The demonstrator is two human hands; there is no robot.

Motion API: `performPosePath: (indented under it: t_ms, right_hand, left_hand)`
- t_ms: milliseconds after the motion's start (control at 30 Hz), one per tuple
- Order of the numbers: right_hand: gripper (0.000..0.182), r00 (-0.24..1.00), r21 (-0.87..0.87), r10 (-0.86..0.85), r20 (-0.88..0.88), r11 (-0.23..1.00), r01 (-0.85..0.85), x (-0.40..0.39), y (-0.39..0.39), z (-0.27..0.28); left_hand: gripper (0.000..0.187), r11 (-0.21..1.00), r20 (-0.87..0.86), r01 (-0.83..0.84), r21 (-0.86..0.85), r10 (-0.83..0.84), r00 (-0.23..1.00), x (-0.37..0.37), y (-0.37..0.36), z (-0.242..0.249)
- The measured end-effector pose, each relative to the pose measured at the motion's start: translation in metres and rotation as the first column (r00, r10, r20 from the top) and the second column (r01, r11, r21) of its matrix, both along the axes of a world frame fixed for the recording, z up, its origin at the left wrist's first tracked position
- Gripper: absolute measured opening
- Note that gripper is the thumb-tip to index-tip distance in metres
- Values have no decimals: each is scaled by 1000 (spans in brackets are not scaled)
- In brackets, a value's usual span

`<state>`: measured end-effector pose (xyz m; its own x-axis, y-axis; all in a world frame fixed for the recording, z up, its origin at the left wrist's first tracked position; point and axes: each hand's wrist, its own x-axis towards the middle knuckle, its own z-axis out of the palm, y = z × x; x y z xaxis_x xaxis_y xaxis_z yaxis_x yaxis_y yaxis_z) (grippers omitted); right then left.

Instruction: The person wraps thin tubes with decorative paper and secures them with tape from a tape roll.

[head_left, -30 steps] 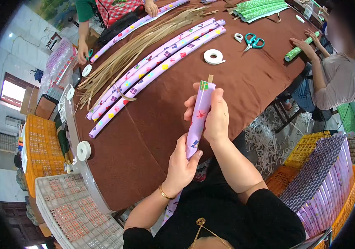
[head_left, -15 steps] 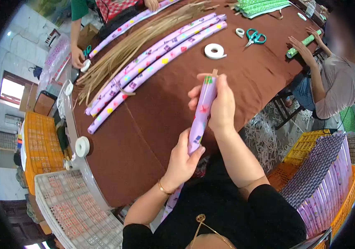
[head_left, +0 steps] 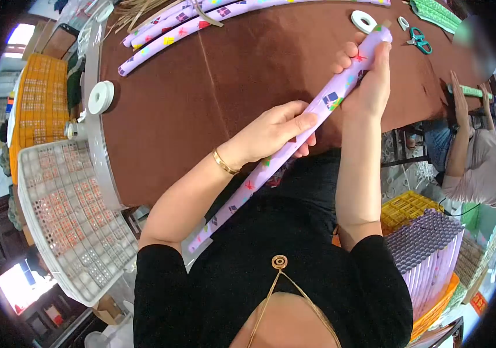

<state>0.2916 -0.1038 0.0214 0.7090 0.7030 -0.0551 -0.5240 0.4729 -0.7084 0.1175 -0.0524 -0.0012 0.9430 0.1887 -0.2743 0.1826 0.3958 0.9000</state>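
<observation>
A long lilac roll of printed wrapping paper (head_left: pixel 332 101) slants across my front, from my lap up over the brown-clothed table (head_left: pixel 161 133). My left hand (head_left: pixel 277 130) is wrapped round its middle, thumb on top. Near the upper end, my right hand (head_left: pixel 372 87) grips it with the palm along one side and fingers curled round the other. A small tan tip pokes out of that upper end. The lower end rests close to my left elbow.
More lilac rolls (head_left: pixel 169 40) and tan strips (head_left: pixel 137 14) lie at the back. White tape rolls (head_left: pixel 101 97) and teal scissors (head_left: pixel 419 40) are on the table. A white crate (head_left: pixel 74 214) stands left; a co-worker's hand (head_left: pixel 460 98) is by a green roll (head_left: pixel 473 91) at right.
My view has tipped downward, so table things sit higher. The roll now leans further to the right and more of its lower length shows. Both hands still grip it.
</observation>
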Motion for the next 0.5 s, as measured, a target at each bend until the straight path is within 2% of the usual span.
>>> performPosePath:
  t_ms: [133,233,300,333,400,433,500]
  right_hand:
    - [48,999,-28,-31,-37,999,30,12,6,-4]
    - [48,996,25,8,-93,1000,-6,29,9,-10]
    - [47,992,-82,-26,-120,997,16,27,13,-9]
    - [47,993,-82,-30,-116,996,21,29,13,-9]
    - [46,991,-72,-16,-135,997,7,34,13,-11]
    - [45,993,-86,-75,-88,994,68,41,13,-13]
    - [45,992,-90,-67,-106,994,57,38,14,-11]
  left_hand:
    - [33,1000,-25,4,24,-3,1000,-6,-3,4]
    - [34,999,-65,28,20,-27,998,-16,-6,8]
    - [31,1000,-100,19,-4,-19,995,-22,-6,6]
    - [31,1000,-96,23,-5,-24,995,-24,-7,6]
    - [29,986,-126,58,159,-38,991,-29,-10,8]
    - [29,985,-123,59,160,-39,992,-33,-11,8]
    - [32,992,-190,62,111,-40,981,-39,-11,11]
